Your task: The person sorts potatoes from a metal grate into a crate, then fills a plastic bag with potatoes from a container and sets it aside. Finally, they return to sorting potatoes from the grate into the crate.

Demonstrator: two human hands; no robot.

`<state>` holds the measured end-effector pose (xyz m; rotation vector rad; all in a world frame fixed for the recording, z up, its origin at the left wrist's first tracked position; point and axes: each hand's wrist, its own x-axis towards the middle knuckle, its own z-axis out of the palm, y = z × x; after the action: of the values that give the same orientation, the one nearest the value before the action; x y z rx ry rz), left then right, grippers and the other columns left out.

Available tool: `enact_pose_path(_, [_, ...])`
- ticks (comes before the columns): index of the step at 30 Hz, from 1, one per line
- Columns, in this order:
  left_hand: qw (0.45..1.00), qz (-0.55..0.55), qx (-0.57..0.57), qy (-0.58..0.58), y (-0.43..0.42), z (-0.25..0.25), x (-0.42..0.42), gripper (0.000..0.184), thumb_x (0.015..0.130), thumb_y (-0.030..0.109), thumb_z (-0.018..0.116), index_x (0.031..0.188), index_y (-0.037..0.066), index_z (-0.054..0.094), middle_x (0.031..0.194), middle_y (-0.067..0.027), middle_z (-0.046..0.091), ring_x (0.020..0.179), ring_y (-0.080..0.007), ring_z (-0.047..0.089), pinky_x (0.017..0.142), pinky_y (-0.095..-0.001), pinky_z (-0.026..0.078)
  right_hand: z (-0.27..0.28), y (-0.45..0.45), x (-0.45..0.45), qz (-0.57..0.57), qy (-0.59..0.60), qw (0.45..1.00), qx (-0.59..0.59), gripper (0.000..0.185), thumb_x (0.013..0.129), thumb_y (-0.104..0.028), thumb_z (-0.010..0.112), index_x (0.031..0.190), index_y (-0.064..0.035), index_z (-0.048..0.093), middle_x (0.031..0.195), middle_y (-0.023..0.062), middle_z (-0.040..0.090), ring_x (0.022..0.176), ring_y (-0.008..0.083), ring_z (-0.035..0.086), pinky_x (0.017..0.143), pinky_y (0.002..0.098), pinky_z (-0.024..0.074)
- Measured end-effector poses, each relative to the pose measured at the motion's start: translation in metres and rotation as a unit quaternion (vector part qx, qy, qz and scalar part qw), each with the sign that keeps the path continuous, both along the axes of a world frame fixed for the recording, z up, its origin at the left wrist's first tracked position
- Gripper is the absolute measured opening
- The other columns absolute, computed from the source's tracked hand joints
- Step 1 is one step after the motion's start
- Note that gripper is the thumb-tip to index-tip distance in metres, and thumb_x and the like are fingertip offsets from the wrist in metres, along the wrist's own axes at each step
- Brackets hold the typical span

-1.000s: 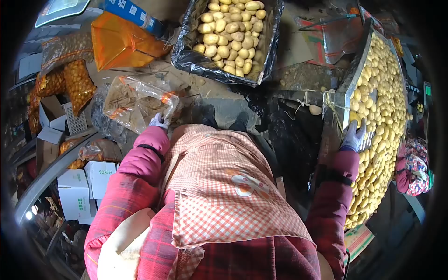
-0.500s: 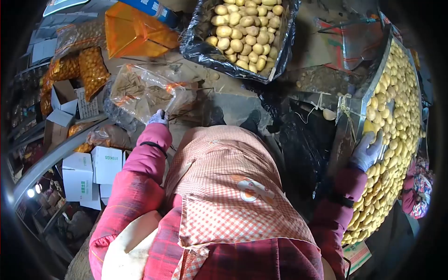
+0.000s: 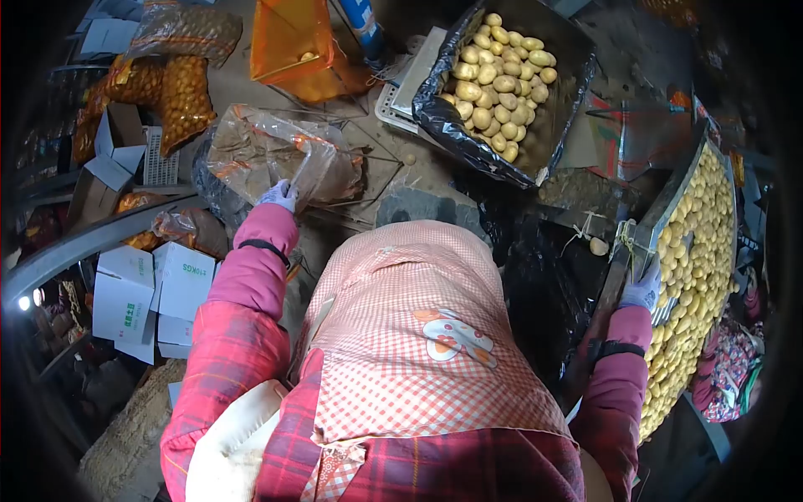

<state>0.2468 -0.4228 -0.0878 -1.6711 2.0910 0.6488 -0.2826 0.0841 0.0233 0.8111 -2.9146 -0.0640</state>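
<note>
My left hand [image 3: 280, 196], in a pale glove, is closed at the near edge of a clear plastic bag [image 3: 259, 151] with orange marks and brown material inside. On the right, my gloved right hand [image 3: 642, 289] lies at the metal rim of a large sorting table [image 3: 617, 294], beside the spread of potatoes [image 3: 690, 259]; its fingers are extended and no potato shows in it. A string is tied to the rim just above that hand. Further off, a crate lined with black plastic [image 3: 577, 71] holds many potatoes, with part of its lining bare.
An orange mesh bag [image 3: 288, 42] stands by a blue tube [image 3: 361, 25]. Filled bags [image 3: 186, 96] and white cartons [image 3: 125, 293] are at the left, near a curved metal rail [image 3: 92, 238]. Another person [image 3: 728, 376] is beyond the table at the right.
The view has shifted, bringing the lined crate further right. My right hand has moved from the potatoes to the table's rim. My left hand stays at the clear bag.
</note>
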Motion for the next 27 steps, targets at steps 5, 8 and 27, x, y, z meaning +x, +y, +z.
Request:
enact_pose_path(5, [0.999, -0.029, 0.038, 0.011, 0.013, -0.013, -0.004, 0.048, 0.088, 0.048, 0.044, 0.120, 0.013, 0.052, 0.116, -0.0159, 0.057, 0.108, -0.0351, 0.053, 0.090, -0.0415, 0.042, 0.000, 0.000, -0.001, -0.004, -0.005, 1.000, 0.026, 0.062, 0.082, -0.028, 0.062, 0.135, -0.0078, 0.037, 0.125, 0.0224, 0.048, 0.111, 0.0391, 0.049, 0.092, 0.0427, 0.0413])
enact_pose_path(8, [0.996, -0.044, 0.075, -0.010, 0.018, 0.011, -0.033, 0.038, 0.089, 0.044, 0.045, 0.105, 0.012, 0.056, 0.109, -0.0181, 0.059, 0.102, -0.0386, 0.054, 0.085, -0.0435, 0.043, -0.001, -0.003, -0.003, -0.018, -0.011, 1.000, 0.011, 0.061, 0.082, -0.028, 0.062, 0.135, -0.0080, 0.037, 0.126, 0.0219, 0.048, 0.112, 0.0390, 0.049, 0.092, 0.0424, 0.0413])
enact_pose_path(27, [0.988, 0.117, -0.049, -0.086, 0.036, -0.048, 0.033, 0.030, 0.089, 0.038, 0.045, 0.115, 0.024, 0.051, 0.113, -0.0123, 0.058, 0.105, -0.0329, 0.056, 0.086, -0.0484, 0.043, -0.002, 0.012, -0.013, -0.002, -0.024, 0.999, 0.029, 0.072, 0.077, -0.020, 0.065, 0.138, -0.0066, 0.031, 0.130, 0.0218, 0.046, 0.119, 0.0369, 0.045, 0.099, 0.0394, 0.0370])
